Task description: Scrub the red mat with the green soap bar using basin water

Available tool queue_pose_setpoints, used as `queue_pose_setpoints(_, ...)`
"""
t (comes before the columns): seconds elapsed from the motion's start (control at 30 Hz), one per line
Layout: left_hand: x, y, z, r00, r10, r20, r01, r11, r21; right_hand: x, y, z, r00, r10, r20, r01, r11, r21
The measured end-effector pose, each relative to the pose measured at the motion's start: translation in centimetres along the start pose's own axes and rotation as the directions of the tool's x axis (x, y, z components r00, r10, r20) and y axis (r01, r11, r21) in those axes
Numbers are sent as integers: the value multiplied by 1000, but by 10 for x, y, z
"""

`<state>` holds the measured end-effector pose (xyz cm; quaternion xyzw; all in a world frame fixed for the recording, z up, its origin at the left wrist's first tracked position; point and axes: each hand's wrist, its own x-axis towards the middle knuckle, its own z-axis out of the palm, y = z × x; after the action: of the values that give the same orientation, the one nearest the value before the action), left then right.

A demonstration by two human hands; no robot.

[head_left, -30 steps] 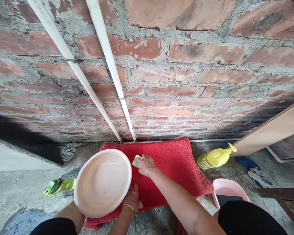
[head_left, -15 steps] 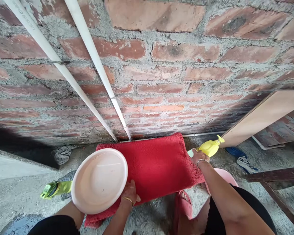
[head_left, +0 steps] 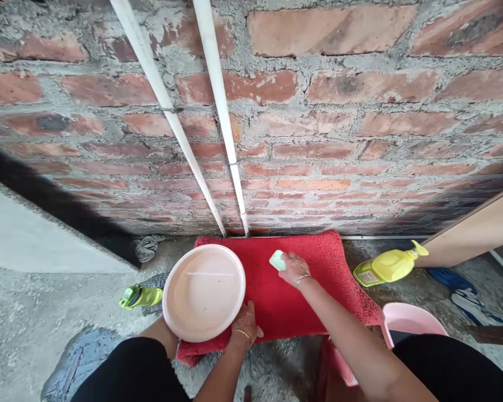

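My right hand (head_left: 294,269) grips a small pale green rounded block (head_left: 278,260), its exact kind unclear, over the middle of the red towel-like cloth (head_left: 272,307). The cloth drapes over a low support that it hides. On the cloth's left part sits a pale pink round basin (head_left: 205,293), with what looks like shallow water inside. Against the basin's lower right side rests my left hand (head_left: 245,322), thumb apart and fingers laid along the rim near the cloth's front edge; its fingertips are partly hidden.
A yellow pump bottle (head_left: 385,268) stands right of the cloth, with a pink bucket (head_left: 414,318) nearer me. Left of the basin lies a green drink bottle (head_left: 140,296). A grey rag (head_left: 146,247) is by the brick wall (head_left: 327,151), where two white pipes (head_left: 228,128) run down.
My right hand has moved left from beside the yellow bottle to over the cloth, carrying the pale green block. My left hand stays by the basin. The view has shifted left.
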<state>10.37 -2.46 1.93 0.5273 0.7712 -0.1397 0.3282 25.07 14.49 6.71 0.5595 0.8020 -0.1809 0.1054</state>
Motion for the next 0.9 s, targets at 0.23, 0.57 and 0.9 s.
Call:
queue_pose_setpoints(0.23,4,-1,-1,999,16,-50,-13,998,63,39,-76,14,924,-379,53,382,919,-95)
queue_pose_setpoints(0.57,15,-2,8,1000,7,-28,-4,996,85,18,166,-38,974,225,-6,-222,954,-202)
queue_pose_setpoints(0.9,-2,3,6,999,-9,-32,8,1000,-23,-51,199,-25,875,483,-20,-484,874,-40)
